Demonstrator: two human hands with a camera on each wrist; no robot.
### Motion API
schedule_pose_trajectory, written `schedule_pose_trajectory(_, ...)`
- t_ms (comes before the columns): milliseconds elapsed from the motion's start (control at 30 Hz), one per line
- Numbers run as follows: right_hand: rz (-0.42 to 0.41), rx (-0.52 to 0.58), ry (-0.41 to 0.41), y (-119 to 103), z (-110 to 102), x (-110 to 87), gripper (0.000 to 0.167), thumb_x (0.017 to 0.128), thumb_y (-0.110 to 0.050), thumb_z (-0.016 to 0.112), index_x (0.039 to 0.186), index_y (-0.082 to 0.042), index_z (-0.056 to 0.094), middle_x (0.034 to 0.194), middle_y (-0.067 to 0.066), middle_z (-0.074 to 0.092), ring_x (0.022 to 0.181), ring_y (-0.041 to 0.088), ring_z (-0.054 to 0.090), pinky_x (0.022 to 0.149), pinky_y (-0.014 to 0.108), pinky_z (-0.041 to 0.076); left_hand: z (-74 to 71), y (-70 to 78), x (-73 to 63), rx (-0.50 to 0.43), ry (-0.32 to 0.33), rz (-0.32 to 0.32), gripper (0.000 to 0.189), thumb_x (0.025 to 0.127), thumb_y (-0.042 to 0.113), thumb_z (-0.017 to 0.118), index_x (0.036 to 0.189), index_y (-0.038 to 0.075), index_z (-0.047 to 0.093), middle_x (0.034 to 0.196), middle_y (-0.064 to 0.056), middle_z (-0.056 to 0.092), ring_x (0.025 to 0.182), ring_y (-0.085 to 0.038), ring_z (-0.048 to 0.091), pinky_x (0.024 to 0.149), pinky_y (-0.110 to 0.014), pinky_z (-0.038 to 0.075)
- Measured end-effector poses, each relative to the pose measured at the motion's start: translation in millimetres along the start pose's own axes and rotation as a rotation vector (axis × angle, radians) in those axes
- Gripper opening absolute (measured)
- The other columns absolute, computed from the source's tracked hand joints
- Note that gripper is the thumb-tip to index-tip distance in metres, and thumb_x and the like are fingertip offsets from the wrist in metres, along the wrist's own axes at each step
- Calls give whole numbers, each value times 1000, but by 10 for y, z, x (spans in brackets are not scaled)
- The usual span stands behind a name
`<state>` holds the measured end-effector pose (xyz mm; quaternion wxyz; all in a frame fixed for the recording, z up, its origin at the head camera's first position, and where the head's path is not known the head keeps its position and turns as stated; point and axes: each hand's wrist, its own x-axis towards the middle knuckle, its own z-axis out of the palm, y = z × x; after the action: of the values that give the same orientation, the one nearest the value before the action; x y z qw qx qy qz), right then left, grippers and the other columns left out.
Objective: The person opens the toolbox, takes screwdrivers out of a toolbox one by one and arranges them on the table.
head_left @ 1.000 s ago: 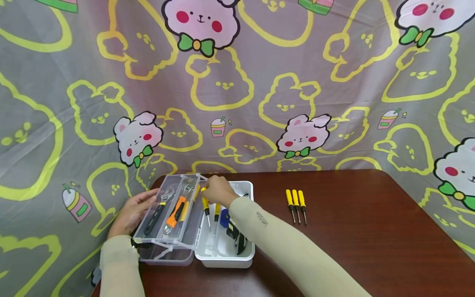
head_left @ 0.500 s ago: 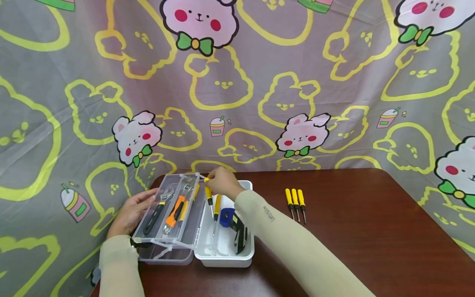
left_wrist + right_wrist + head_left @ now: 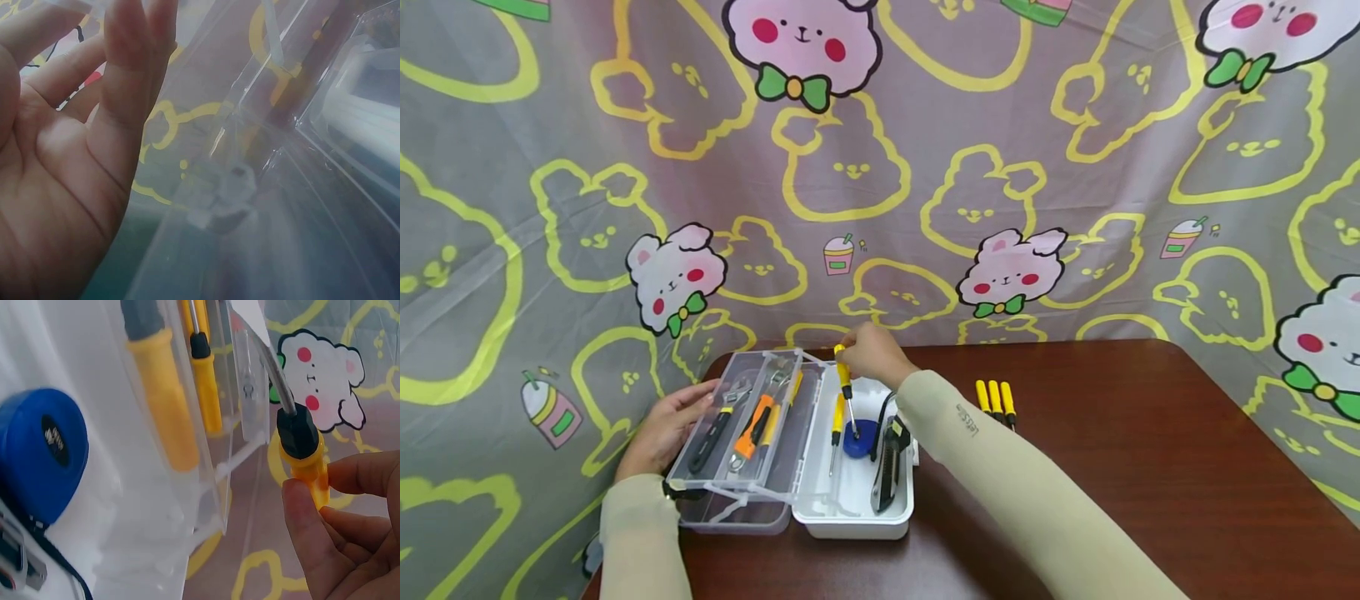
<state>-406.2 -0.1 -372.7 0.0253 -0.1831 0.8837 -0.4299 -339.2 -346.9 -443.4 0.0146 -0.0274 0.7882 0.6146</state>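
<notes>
My right hand [image 3: 880,357] pinches a screwdriver [image 3: 844,365] by its yellow handle, above the far end of the white toolbox [image 3: 853,529]. In the right wrist view its shaft points up, away from the thumb and fingertips. Another yellow-handled screwdriver [image 3: 838,414] lies inside, near a blue tape measure [image 3: 859,439] and a utility knife [image 3: 887,475]. My left hand [image 3: 662,427] rests at the outer edge of the opened clear lid tray [image 3: 730,483], its fingers fairly straight in the left wrist view. That tray carries an adjustable wrench [image 3: 717,437] and an orange cutter [image 3: 755,427].
On the brown table [image 3: 1112,467], three yellow-handled screwdrivers [image 3: 994,396] lie side by side right of the toolbox, partly behind my right sleeve. A patterned curtain [image 3: 880,183] hangs close behind and along the left side.
My right hand has lifted the screwdriver up and to the right, clear of the clear tray's edge. The tape measure and utility knife show more fully now. My left hand stays in place.
</notes>
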Motion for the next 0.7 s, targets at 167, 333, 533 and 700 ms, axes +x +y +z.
schedule_pose_trajectory(167, 13, -40, 11, 59, -95, -8, 24, 88, -19, 66, 106, -4, 72, 100, 6, 69, 65, 16, 67, 65, 31, 54, -3, 2, 0, -18, -4, -2, 71, 94, 43, 61, 151, 7, 36, 139, -14, 47, 100, -11, 61, 81, -29, 53)
schedule_pose_trajectory(333, 19, -59, 20, 145, -186, -25, 28, 89, -20, 66, 111, -5, 71, 99, 5, 69, 64, 14, 67, 66, 31, 54, -14, -14, 9, -8, -2, 7, 72, 94, 43, 61, 150, 6, 36, 141, -13, 47, 101, -11, 61, 81, -27, 53)
schedule_pose_trajectory(533, 64, -34, 27, 265, -303, -58, 30, 90, -20, 66, 115, -4, 70, 93, 3, 68, 69, 20, 68, 65, 31, 54, -9, -35, 18, 25, 17, -4, 72, 94, 45, 61, 150, 8, 37, 143, -14, 44, 103, -11, 59, 82, -25, 51)
schedule_pose_trajectory(700, 89, -36, 49, 347, -384, -82, 30, 89, -19, 67, 114, -3, 70, 96, 4, 68, 65, 16, 67, 65, 30, 55, -9, -19, 19, 9, 18, -3, 72, 93, 45, 62, 150, 7, 37, 142, -13, 47, 102, -10, 60, 81, -25, 52)
